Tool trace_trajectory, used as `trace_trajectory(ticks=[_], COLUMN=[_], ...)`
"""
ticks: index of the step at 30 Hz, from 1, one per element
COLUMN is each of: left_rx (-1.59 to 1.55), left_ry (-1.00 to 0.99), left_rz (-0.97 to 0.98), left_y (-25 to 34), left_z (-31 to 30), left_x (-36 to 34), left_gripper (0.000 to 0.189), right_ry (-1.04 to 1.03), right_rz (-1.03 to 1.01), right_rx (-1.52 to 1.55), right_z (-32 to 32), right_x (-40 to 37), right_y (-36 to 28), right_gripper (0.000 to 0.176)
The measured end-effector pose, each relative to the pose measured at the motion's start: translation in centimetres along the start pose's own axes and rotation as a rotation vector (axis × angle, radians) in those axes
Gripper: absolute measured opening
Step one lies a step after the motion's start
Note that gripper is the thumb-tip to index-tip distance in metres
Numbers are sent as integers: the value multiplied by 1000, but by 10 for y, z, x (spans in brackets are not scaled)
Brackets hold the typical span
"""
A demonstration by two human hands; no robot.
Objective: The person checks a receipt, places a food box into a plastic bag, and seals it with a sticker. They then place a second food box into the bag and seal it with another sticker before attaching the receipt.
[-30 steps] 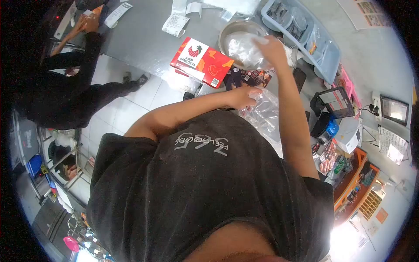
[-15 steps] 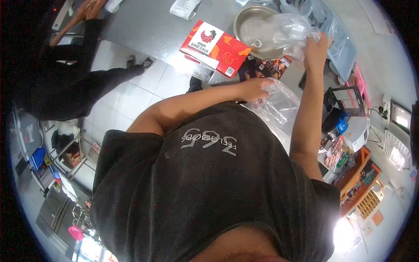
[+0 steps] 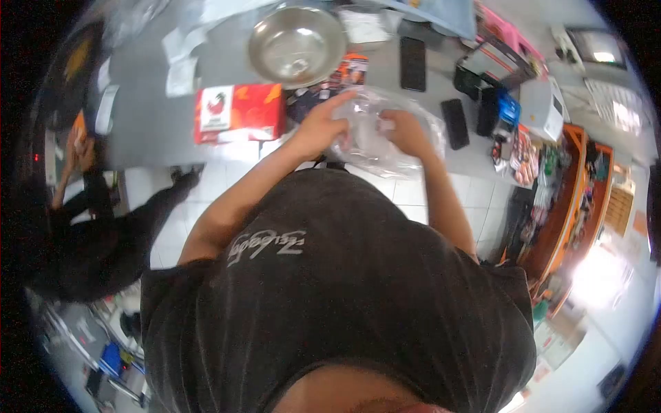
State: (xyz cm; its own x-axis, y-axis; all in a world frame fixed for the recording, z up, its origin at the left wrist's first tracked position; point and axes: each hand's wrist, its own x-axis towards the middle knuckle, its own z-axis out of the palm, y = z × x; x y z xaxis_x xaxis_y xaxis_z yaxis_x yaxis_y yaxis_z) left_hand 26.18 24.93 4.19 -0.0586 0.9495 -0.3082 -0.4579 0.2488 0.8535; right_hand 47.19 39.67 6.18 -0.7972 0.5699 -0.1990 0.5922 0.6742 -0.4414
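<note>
A clear plastic bag (image 3: 366, 141) is spread between my two hands at the table's near edge. My left hand (image 3: 320, 131) grips its left side, thumb and fingers around the film. On the right side of the bag, my right hand (image 3: 407, 133) is closed on the plastic, its fingertips pinched together. Just left of my left hand stands a red and orange food box (image 3: 239, 113) with a white rooster-logo panel. Beyond it is a round steel bowl (image 3: 297, 43) with something small and shiny inside. Dark printed leaflets (image 3: 323, 95) lie between bowl and bag.
Two black phones (image 3: 413, 64) (image 3: 455, 124) lie on the grey table (image 3: 148, 134) to the right. Paper slips (image 3: 182, 74) are at left, a blue tray (image 3: 441, 15) at the far edge. Another person's hands (image 3: 81, 153) hold something orange at far left.
My right hand has come down from above the bowl to the bag beside my left hand. The crumpled plastic over the bowl is gone from there. My view has turned and shifted.
</note>
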Motion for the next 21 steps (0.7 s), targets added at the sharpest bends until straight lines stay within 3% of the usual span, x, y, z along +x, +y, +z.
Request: trace_trajectory(ticks=[1,3,7,9,12,15,18,21], left_rx=[-27,-83,173,282,230,293,213,271], left_ry=[1,11,111,185,266,483,586,802], left_rz=[3,-3,-24,-2,-129,-110,-110,-35], left_y=[4,17,25,17,31,31,13,18], left_z=[4,12,13,12,37,60,47,76], left_x=[0,-4,-5,-2,-4,7,22,41], left_gripper=[69,72,73,73,70,68,68,68], right_ry=[35,115,250,94,14,391,346,446], right_rz=[163,257,141,109,138,-93,-224,-220], right_rx=[-213,-64,311,511,180,21,291,596], right_z=[13,23,61,23,-11,-1,17,48], right_x=[-4,-11,-21,-27,-33,-24,-13,0], right_y=[-3,-5,16,5,-11,-9,8,19], right_gripper=[35,37,68,81,74,52,29,18])
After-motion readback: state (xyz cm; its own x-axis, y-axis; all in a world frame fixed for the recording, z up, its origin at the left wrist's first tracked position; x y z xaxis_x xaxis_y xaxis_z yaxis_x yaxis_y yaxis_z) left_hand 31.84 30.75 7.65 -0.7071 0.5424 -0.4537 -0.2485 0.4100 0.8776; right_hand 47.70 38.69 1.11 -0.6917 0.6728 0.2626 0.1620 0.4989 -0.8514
